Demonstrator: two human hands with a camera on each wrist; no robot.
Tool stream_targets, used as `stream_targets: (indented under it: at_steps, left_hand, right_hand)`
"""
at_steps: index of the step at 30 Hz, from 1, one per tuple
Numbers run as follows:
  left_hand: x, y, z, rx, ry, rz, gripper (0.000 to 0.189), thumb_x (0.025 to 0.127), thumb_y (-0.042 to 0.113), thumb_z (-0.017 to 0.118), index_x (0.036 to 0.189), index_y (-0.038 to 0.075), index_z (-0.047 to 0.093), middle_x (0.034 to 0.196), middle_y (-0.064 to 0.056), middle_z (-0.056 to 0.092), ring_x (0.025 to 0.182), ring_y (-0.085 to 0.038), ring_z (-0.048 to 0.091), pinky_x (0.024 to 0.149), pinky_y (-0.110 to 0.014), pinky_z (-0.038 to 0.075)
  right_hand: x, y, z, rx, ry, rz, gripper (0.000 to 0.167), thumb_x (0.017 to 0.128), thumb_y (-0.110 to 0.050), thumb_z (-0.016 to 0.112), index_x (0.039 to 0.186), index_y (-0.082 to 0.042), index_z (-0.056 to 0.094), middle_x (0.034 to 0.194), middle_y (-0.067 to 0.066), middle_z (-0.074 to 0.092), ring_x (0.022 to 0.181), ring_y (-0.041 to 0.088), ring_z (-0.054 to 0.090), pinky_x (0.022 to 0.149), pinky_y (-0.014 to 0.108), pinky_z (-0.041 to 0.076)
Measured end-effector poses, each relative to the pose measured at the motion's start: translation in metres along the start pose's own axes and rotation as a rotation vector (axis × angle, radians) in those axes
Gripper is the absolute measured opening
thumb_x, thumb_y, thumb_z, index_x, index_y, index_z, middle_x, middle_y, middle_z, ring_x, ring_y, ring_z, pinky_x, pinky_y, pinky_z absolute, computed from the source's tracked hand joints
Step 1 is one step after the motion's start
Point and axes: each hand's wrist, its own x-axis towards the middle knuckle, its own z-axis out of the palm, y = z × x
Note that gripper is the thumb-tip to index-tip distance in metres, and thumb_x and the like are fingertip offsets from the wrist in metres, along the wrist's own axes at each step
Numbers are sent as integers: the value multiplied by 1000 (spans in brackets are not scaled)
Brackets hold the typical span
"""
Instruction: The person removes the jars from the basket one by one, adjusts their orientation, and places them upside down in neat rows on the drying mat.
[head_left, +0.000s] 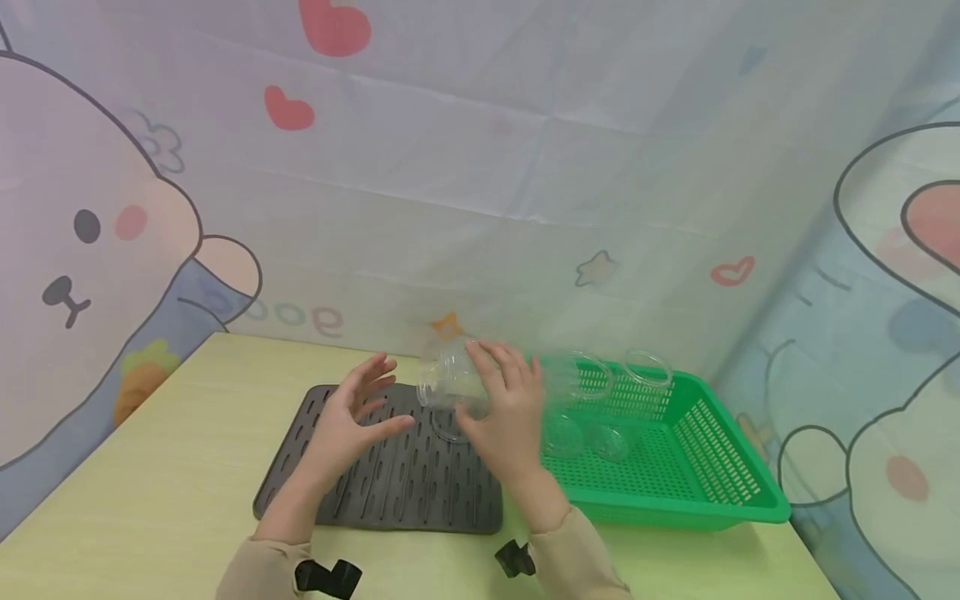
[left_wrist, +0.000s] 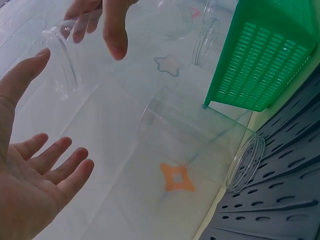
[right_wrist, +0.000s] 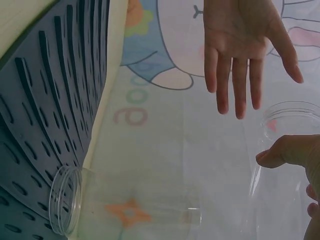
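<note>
I could pass over the table point(head_left: 127, 492) at lower left. The jar point(head_left: 442, 379) I hold (see-through) bars the middle; the green basket point(head_left: 675, 510), lower right.

The left grip point(head_left: 347, 421) faces inward, loosely spread, while the right grip point(head_left: 508, 410) curls in a hold.

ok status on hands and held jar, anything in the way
Right hand gripping clear jar, sideways. Left hand open, apart. Possible obstacle: second jar, mouth-down on dark mat.
</note>
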Motion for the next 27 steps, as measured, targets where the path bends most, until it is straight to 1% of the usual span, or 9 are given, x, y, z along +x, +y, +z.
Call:
stream_targets:
  at_steps: [3,6,11,14,20,27]
  left_hand:
    - [1,-1,1,-15,-19,12,86,84,8,76,154,12,27,154,-13,37,140,-34,38,111,-52,40]
    - [1,-2,2,-33,-42,8,87,84,8,76,154,12,26,155,-14,36,140,-36,38,110,-54,41]
    - [0,-1,5,-49,-77,-37,86,85,10,76,154,11,25,156,-16,32,141,-39,35,109,-53,43]
    - [0,-2,7,-42,-91,-66,86,86,12,76,154,11,25,157,-16,30,143,-39,33,110,-52,42]
    - [-2,-6,7,-21,-89,-109,86,85,15,76,154,14,25,157,-16,30,143,-38,33,111,-53,41]
    - [0,-10,7,-33,-90,-97,81,85,14,76,153,15,30,155,-17,31,141,-40,34,109,-56,42]
  right_hand:
    - [-6,-5,6,-39,-26,-31,81,59,-8,91,132,-13,58,130,9,59,124,31,52,100,70,40]
    - [-11,-9,10,-68,-49,-60,81,57,-9,92,132,-14,59,129,8,60,125,30,51,101,69,40]
    - [-17,-14,17,-115,-76,-86,83,55,-11,92,131,-16,60,128,7,61,124,29,52,102,65,41]
    - [-21,-16,19,-143,-88,-86,84,54,-12,93,132,-17,60,128,5,61,125,27,52,104,64,41]
    - [-26,-18,24,-139,-100,-90,84,55,-10,93,132,-17,60,131,5,60,125,26,51,103,63,42]
    - [-29,-18,26,-121,-123,-84,83,56,-6,91,133,-16,59,133,5,58,128,25,49,105,63,40]
